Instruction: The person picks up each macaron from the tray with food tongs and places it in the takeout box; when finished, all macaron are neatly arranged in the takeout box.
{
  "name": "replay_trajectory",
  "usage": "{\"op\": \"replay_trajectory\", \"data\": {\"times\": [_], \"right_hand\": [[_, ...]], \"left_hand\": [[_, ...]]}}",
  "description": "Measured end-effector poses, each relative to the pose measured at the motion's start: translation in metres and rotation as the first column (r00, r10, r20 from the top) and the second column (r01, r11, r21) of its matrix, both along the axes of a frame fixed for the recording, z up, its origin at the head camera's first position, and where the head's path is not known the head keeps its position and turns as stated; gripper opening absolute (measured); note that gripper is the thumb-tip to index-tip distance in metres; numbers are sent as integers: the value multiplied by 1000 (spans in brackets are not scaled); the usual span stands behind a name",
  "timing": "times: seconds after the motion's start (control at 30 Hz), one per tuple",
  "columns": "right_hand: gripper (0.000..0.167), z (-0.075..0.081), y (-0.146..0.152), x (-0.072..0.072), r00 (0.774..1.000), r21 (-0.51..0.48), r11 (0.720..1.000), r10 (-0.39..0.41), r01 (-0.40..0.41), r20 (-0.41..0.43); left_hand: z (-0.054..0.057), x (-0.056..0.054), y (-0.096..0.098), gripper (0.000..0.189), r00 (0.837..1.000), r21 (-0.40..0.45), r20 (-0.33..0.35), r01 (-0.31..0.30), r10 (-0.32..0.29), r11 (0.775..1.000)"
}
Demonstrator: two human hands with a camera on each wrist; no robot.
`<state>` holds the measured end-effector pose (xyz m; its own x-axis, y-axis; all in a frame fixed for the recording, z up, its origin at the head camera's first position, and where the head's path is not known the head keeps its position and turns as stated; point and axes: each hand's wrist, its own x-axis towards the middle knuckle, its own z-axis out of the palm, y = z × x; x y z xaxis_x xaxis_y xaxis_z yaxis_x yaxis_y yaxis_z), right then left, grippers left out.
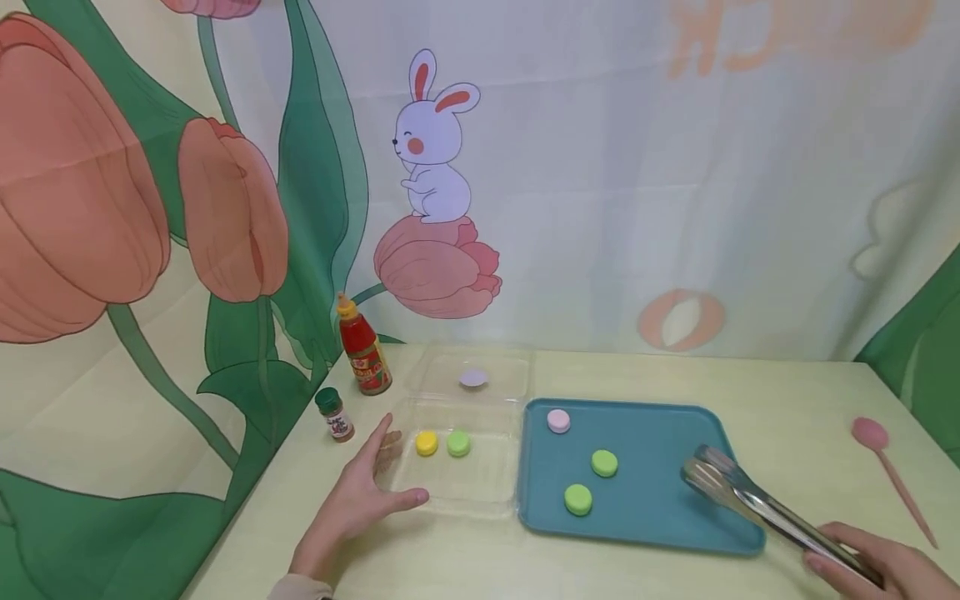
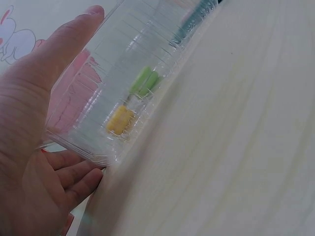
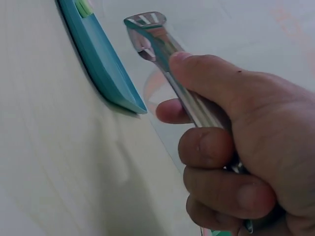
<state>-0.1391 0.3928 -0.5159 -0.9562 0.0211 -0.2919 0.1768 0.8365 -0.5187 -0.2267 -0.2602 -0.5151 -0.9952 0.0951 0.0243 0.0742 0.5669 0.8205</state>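
A clear plastic box (image 1: 474,482) contains a yellow macaron (image 1: 426,443) and a green macaron (image 1: 458,443). At its left end is my left hand (image 1: 358,498), thumb and fingers spread about the corner; the left wrist view shows the fingertips (image 2: 91,179) by the box's end wall. On the blue tray (image 1: 660,437) lie a pink macaron (image 1: 558,421) and two green macarons (image 1: 603,463). My right hand (image 1: 892,562) grips metal tongs (image 1: 783,517). Their tips hang over the tray's right part, close together with nothing visible between them.
Behind the box lies its clear lid (image 1: 510,375), with a lilac oval (image 1: 472,379) on it. A red sauce bottle (image 1: 366,354) and a green-capped spice jar (image 1: 335,415) stand at the left. A pink spoon (image 1: 892,471) lies at the right. A printed curtain (image 1: 585,208) hangs behind the table.
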Motion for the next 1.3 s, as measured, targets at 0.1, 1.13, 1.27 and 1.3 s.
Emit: {"op": "replay_trajectory", "data": {"times": [0.1, 1.13, 1.27, 1.3], "right_hand": [[44, 11, -7, -2, 993, 32, 998, 50, -46, -109], [15, 80, -161, -87, 751, -75, 816, 488, -574, -445], [25, 77, -176, -98, 752, -60, 805, 521, -590, -403], [26, 77, -180, -101, 754, -61, 803, 526, -592, -395]], "left_hand": [[0, 1, 0, 135, 1000, 2, 3, -7, 7, 1000], [-2, -3, 0, 135, 1000, 20, -3, 17, -17, 1000], [-1, -2, -1, 135, 1000, 8, 1, 11, -11, 1000], [-1, -2, -1, 135, 1000, 7, -2, 11, -11, 1000]]}}
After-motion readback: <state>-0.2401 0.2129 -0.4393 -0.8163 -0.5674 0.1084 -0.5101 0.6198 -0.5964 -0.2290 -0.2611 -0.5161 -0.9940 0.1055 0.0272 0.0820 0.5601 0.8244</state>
